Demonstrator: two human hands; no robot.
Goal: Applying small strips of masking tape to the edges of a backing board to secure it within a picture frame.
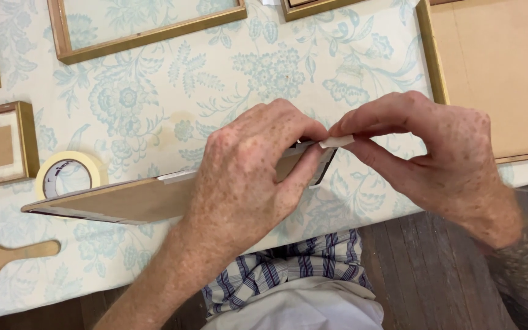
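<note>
My left hand [249, 177] grips a flat brown backing board [123, 201], holding it tilted above the table with its right end under my fingers. A pale strip of tape runs along the board's upper edge. My right hand [435, 153] pinches the free end of a strip of masking tape [337, 142] between thumb and forefinger, right at the board's corner beside my left fingertips.
A roll of masking tape [68, 174] lies left of the board on the floral tablecloth [227, 79]. A brush with a wooden handle [13, 253] lies at the left edge. Gold wooden frames [148, 30] ring the table; a large framed backing [496, 73] lies at right.
</note>
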